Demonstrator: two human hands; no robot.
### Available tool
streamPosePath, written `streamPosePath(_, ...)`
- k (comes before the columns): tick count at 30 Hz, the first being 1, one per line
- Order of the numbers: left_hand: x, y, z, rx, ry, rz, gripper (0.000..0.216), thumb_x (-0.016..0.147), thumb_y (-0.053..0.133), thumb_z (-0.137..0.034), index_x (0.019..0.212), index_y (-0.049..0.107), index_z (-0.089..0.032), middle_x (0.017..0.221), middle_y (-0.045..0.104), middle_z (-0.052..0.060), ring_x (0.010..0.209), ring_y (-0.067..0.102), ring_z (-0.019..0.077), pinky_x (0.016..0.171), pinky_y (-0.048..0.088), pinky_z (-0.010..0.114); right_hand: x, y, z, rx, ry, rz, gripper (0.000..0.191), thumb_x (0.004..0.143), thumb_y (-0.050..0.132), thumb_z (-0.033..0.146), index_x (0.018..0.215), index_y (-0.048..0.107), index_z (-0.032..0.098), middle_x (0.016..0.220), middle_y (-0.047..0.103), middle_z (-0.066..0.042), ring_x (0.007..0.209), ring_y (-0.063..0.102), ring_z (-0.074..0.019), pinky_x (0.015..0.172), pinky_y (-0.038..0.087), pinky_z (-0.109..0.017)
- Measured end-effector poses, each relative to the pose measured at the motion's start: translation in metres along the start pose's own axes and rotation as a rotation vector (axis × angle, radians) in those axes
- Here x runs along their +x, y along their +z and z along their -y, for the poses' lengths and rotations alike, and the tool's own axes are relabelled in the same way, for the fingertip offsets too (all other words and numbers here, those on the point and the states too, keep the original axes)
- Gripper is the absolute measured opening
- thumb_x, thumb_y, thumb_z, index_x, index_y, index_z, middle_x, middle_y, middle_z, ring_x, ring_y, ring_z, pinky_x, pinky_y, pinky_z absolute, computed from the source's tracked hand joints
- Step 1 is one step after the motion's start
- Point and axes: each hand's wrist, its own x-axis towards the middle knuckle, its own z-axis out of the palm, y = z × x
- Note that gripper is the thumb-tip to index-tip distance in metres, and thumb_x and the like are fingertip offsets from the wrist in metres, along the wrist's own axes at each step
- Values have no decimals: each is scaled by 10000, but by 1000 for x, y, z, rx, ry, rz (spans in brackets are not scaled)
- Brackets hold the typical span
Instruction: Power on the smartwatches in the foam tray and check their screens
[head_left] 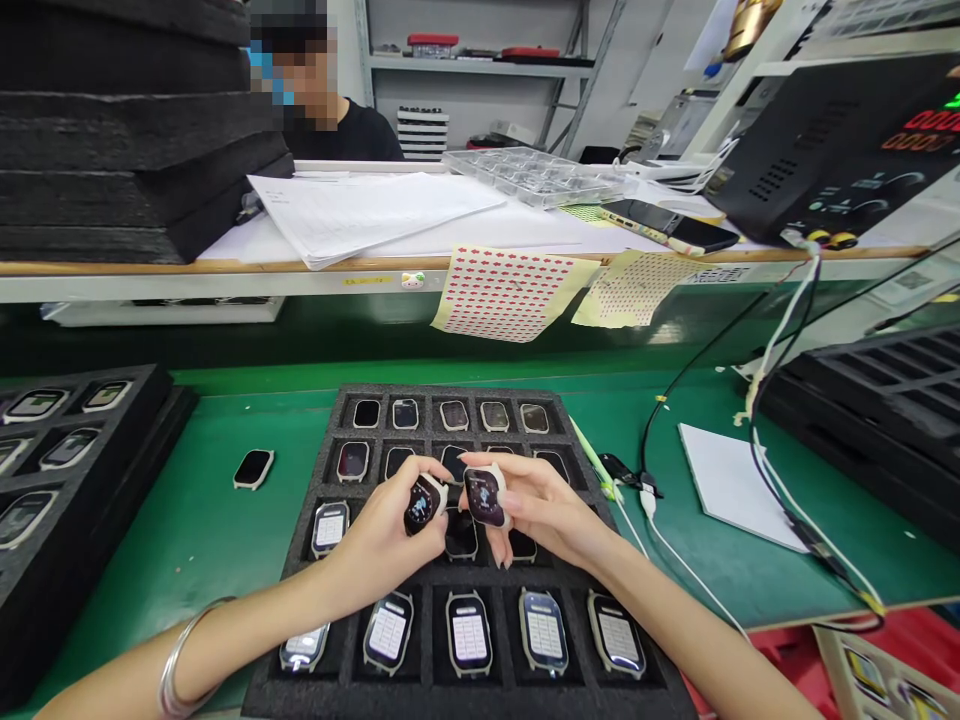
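Note:
My left hand [401, 510] is closed on a smartwatch case [424, 503] without a strap, its dark screen lit with a watch face. Close beside it, my right hand [536, 500] grips a second smartwatch case [486, 496] by its edges, its screen lit with a similar face. Both are held over a black foam tray [306, 570] whose compartments hold several more watch cases. Those in the front row, such as one watch [469, 634], show white screens with a grid; the back rows have dark screens. My hands partly hide the middle compartments.
A lone watch case [253, 468] lies on the green mat [217, 420]. Another foam tray [82, 480] of watches stands left. Cables [649, 490] and a white pad [739, 485] lie right. Above, a shelf holds papers [367, 210], a phone [671, 226] and a power supply [832, 150]. A person [345, 130] sits behind.

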Motion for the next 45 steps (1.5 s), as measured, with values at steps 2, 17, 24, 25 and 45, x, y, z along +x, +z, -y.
streamPosePath(2,0,0,-1,7,4,-9,270,823,501,-143,1075,455,-228,941,576,7,857,534,178,774,412,272,0,-1,-1,-10,-13,19,460,847,698,312,1260,556,167,972,672,-112,559,674,-166,464,561,-248)
streamPosePath(17,-1,2,-7,44,29,42,272,826,494,-120,1061,439,-246,906,637,-15,890,571,180,795,426,268,-3,-1,-1,-59,-25,5,497,817,726,298,1260,566,139,934,668,-93,570,674,-171,474,567,-256)
streamPosePath(24,0,2,-7,67,53,42,273,820,503,-112,1052,443,-242,943,631,-14,843,563,161,769,422,252,-3,-1,-1,-66,-41,13,466,821,722,281,1246,580,149,943,669,-93,566,675,-169,474,573,-259)
streamPosePath(25,0,2,-7,74,55,41,264,816,507,-110,1037,444,-241,922,630,-19,817,559,157,758,422,248,-3,-1,-1,-67,-38,11,462,821,722,281,1241,583,148,938,668,-91,563,673,-167,472,572,-256)
streamPosePath(45,3,-2,-3,86,50,-20,316,794,522,-87,1066,454,-235,924,556,-27,795,526,138,731,411,242,-4,-3,3,-82,-59,-38,450,834,703,261,1249,565,153,904,670,-81,565,673,-162,509,574,-259)
